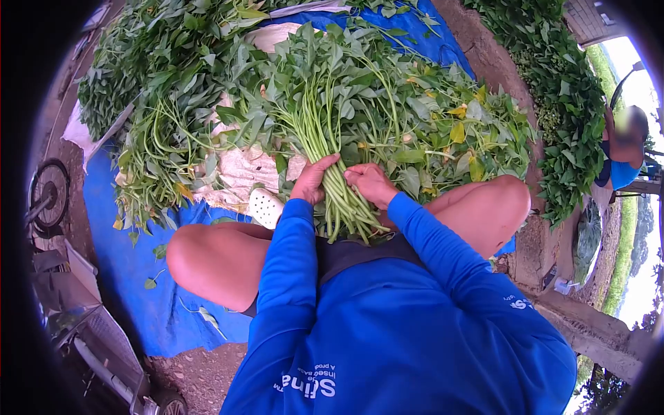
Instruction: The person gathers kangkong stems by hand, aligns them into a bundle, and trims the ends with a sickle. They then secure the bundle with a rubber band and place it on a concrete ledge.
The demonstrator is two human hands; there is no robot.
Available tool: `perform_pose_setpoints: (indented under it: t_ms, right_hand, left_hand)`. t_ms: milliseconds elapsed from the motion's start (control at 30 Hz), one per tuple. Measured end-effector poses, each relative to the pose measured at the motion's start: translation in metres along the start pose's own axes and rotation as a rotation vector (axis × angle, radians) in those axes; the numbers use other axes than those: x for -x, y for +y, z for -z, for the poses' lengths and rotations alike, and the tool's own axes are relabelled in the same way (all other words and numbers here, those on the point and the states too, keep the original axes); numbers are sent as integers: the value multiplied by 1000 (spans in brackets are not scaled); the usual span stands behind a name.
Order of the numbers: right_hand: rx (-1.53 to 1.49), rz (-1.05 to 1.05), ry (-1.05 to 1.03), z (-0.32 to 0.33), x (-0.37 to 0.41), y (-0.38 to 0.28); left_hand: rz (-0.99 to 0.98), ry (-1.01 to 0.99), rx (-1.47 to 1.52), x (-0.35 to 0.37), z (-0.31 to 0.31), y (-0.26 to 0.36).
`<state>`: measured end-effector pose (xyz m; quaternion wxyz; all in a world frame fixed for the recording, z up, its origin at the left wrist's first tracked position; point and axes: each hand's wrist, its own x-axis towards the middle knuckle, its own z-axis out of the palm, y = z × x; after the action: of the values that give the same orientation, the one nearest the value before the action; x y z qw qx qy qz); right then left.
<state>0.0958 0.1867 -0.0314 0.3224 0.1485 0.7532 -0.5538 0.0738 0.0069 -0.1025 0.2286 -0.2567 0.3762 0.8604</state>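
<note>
A thick bunch of leafy greens point(319, 128), with long pale-green stems that look like water spinach, stands between my crossed legs. Its leaves fan out away from me and the cut stem ends point toward my lap. My left hand point(315, 181) is wrapped around the left side of the stems. On the right side, my right hand point(372, 185) is closed with its fingertips against the stems; its palm side is partly hidden. A loose pile of the same greens point(443, 131), with some yellow leaves, lies just beyond the bunch.
A blue tarp point(187, 290) and a pale sack point(245, 173) lie under the greens. A white perforated clog point(265, 207) shows by my left leg. More greens are heaped at the right point(553, 104). A wheel point(50, 194) stands at the left; another person point(622, 149) is at the far right.
</note>
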Motion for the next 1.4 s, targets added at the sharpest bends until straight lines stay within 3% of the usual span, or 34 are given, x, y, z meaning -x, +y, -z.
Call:
perform_pose_setpoints:
  t_ms: [67,100,200,267,333,400,433,533,600,667,733,800,867,900,933,1000,1067,1100,1200,1233,1300,1333,1367,1400]
  right_hand:
    - [21,18,22,-7,-1,6]
    - [111,31,66,-11,-6,11]
    - [91,83,67,-23,-18,33]
    - [5,76,-34,-29,-32,55]
    - [40,129,-57,-36,-24,49]
    - [15,187,-24,-33,-21,38]
    - [28,168,4,-30,-20,32]
    - [-52,68,-47,-23,-21,27]
    - [-79,41,-143,-19,-21,27]
    - [-78,55,-19,-30,-19,26]
    - [30,101,144,-47,-34,46]
    - [26,93,75,-46,-27,47]
    - [105,143,21,-44,-18,42]
    - [156,132,-68,-34,11,9]
    - [326,201,24,-43,20,10]
    - [304,529,51,-51,36,16]
    - [398,639,58,-50,39,-5]
    - [448,688,54,-53,42,-12]
    - [157,799,-103,-50,8,-22]
    - [103,713,-46,-35,-4,-29]
    - [-116,461,333,-3,-48,-25]
    - [137,466,613,19,-84,-7]
    - [379,482,739,39,-104,6]
    - [479,435,672,54,-113,9]
  left_hand:
    - [-261,145,-38,1,-10,-16]
    - [-367,334,-61,1,-17,-23]
    - [-255,387,-264,-2,-7,-17]
    - [115,275,-334,3,2,2]
    - [23,187,-259,13,2,5]
    - [-220,288,-119,24,-11,-4]
    - [-233,230,-101,25,-10,-7]
    - [2,79,-42,25,0,5]
    - [-4,44,-170,25,2,7]
    - [-39,99,-239,22,4,3]
    - [-222,218,-357,15,3,-11]
    - [-306,268,-302,19,-6,-17]
    - [-151,197,-305,14,4,-10]
    - [-80,160,-306,8,8,-6]
    - [-123,214,-211,15,-5,4]
    - [-108,286,-45,28,-23,30]
    - [-154,276,113,23,-18,48]
    - [-240,356,16,29,-19,58]
    - [-477,475,-174,35,-9,89]
    - [-514,494,-178,40,-9,99]
    - [-515,500,-211,52,-7,115]
    - [-521,509,-236,55,-5,119]
    - [-541,502,-238,55,-1,119]
    - [-554,488,-233,53,0,118]
